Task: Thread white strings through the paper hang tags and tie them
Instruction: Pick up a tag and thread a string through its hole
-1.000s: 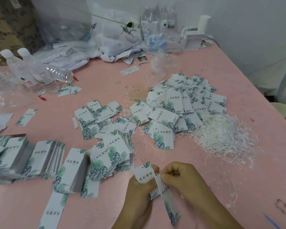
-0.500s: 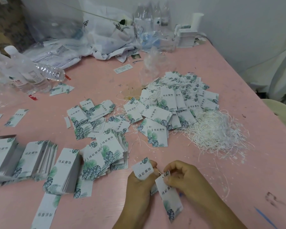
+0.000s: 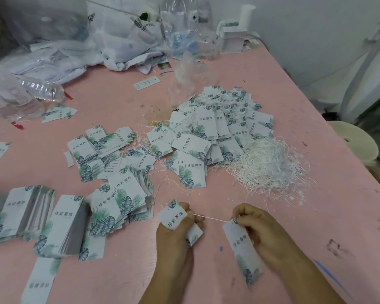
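My left hand grips a small stack of leaf-printed paper hang tags near the table's front. My right hand pinches the top of one long hang tag, which hangs down from the fingers. A thin white string stretches taut between the two hands. A tangled heap of loose white strings lies on the pink table to the right, beyond my right hand.
A big pile of strung tags sits mid-table. Scattered tags and upright tag stacks lie at the left. Water bottles, plastic bags and a white box line the back. A stool stands at right.
My hands have moved apart. The right hand has pulled the long tag to the right, drawing the white string taut between the two hands.
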Action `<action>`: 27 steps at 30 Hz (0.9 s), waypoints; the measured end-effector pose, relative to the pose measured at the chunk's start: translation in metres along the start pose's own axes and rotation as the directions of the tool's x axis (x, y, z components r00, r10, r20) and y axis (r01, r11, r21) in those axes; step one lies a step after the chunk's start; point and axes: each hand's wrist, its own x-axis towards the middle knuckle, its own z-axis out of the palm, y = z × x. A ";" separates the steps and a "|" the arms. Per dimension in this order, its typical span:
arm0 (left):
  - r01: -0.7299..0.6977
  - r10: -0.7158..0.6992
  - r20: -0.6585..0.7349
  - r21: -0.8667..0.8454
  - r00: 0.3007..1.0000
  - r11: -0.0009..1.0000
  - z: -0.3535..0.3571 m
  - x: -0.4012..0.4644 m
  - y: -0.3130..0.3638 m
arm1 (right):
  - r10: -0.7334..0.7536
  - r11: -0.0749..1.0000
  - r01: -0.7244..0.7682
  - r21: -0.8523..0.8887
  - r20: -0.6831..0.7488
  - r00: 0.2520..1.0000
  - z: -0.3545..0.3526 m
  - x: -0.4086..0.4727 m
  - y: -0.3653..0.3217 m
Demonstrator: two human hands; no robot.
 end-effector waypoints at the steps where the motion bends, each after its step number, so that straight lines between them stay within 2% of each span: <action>1: 0.000 0.000 -0.007 -0.008 1.000 1.000 0.001 -0.001 -0.001 | 0.011 0.999 -0.011 0.052 -0.006 1.000 -0.004 0.000 0.000; 3: 0.001 -0.001 -0.017 -0.004 1.000 1.000 0.001 -0.002 -0.002 | 0.019 0.995 -0.016 0.095 -0.028 0.999 -0.010 -0.003 0.000; 4: -0.001 0.001 -0.019 0.002 1.000 1.000 0.001 -0.002 -0.003 | 0.009 0.998 -0.006 0.055 -0.053 0.999 -0.011 -0.004 0.000; 7: -0.003 0.003 -0.022 0.021 1.000 1.000 0.001 -0.003 -0.003 | -0.081 0.976 0.050 -0.211 -0.143 0.986 -0.007 -0.009 0.000; 11: -0.002 0.002 -0.006 0.055 1.000 0.999 0.000 -0.006 -0.003 | -0.332 0.851 0.188 -0.490 -0.225 0.916 0.005 -0.014 0.000; 14: 0.006 -0.008 0.019 0.104 1.000 0.995 -0.004 -0.007 0.000 | -0.422 0.769 0.287 -0.571 -0.117 0.899 0.031 -0.018 0.000; 17: 0.029 -0.033 0.038 0.107 0.999 0.994 -0.008 -0.007 0.006 | -0.573 0.602 0.456 -0.655 0.043 0.819 0.057 -0.014 0.003; 21: 0.035 -0.040 0.044 0.114 0.998 0.993 -0.011 -0.007 0.013 | -0.459 0.714 0.384 -0.586 0.023 0.888 0.070 -0.005 0.005; 25: 0.025 -0.031 0.061 0.106 0.998 0.994 -0.015 -0.008 0.014 | -0.427 0.760 0.410 -0.505 0.088 0.900 0.077 0.000 0.010; 27: 0.016 -0.023 0.060 0.123 0.998 0.992 -0.015 -0.009 0.014 | -0.432 0.772 0.407 -0.488 0.065 0.899 0.079 0.002 0.012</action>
